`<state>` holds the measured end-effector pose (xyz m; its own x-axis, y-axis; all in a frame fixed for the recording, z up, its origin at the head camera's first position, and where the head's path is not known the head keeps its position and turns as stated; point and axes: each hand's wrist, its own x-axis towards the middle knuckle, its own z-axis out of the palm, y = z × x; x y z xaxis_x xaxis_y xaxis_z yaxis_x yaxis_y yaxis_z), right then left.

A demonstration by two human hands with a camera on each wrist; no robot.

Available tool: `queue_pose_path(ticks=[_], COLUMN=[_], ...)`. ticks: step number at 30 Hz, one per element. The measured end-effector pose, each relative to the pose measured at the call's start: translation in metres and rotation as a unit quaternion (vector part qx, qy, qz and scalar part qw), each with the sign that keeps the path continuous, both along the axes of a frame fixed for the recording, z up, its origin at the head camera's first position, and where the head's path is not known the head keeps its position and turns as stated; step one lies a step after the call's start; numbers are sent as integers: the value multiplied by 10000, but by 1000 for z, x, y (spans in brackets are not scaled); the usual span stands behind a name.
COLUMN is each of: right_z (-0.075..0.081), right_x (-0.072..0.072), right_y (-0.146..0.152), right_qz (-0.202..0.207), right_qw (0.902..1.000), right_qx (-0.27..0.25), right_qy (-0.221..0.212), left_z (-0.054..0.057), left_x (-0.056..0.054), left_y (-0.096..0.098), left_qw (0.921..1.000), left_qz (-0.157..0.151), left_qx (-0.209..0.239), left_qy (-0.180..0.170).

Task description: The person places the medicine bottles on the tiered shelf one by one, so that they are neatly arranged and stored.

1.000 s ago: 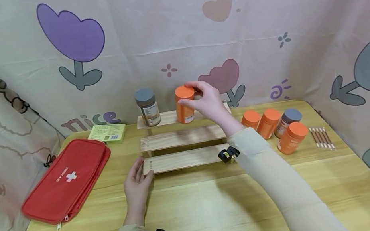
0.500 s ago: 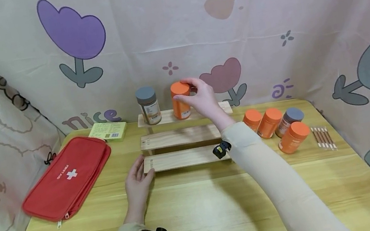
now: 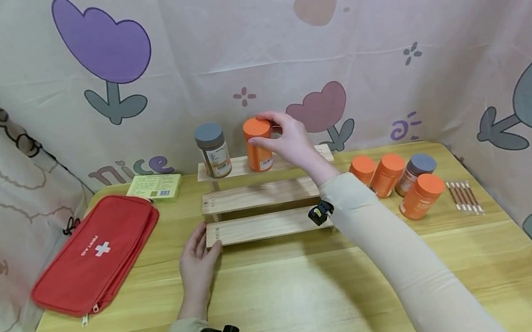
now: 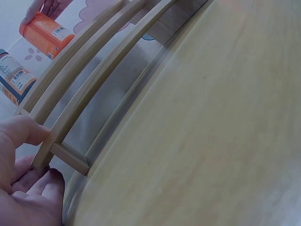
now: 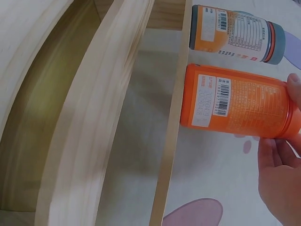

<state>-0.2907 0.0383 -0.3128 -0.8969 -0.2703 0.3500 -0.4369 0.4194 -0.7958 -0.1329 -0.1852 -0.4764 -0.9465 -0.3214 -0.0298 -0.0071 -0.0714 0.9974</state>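
Observation:
A three-tier wooden rack (image 3: 265,227) stands toward the table's back. My left hand (image 3: 195,270) grips the left end of its lowest step, thumb in front; the left wrist view shows thumb and fingers (image 4: 40,186) round the board's end. Up at the top step, my right hand (image 3: 292,141) holds an orange pill bottle (image 3: 258,152) by its lid end. That bottle is upright, its base right at the step, and its barcode label shows in the right wrist view. To its left, a grey-capped bottle (image 3: 213,154) stands on the same step, a small gap between them.
Right of the rack are several more bottles: orange ones (image 3: 388,175) and one with a grey-blue cap (image 3: 421,164). Beyond them lies a pack of cotton swabs (image 3: 465,198). A red first-aid pouch (image 3: 97,256) and a pale green box (image 3: 154,188) lie to the left. Patterned cloth (image 3: 204,36) hangs close behind.
My right hand has moved the orange pill bottle slightly left and back, down onto the top step, and has nearly stopped. My left hand keeps its place on the rack.

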Motion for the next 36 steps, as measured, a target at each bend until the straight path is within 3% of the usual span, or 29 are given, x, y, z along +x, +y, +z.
queue_pose_path(ticks=[10,16,21,29,36], right_z=[-4,-8,-9,-21,-36], right_x=[0,7,20,47,72], right_y=[2,11,27,70,114], right_qz=[220,236,146,-244,-710], right_qw=[9996,9984,9972,9959,9950], right_qx=[-166,-480,-588,-214,-102], right_qy=[-76,156,431,848,692], left_z=[0,0,2,3,-1], left_x=[-1,-1,0,1,1], left_y=[-1,-1,0,0,-1], left_qw=[9998,9996,9994,9994,9991], left_qz=[5,-10,-59,-113,-54], left_qx=[-96,-148,-211,-188,-259], left_qy=[-185,-261,-283,-270,-318])
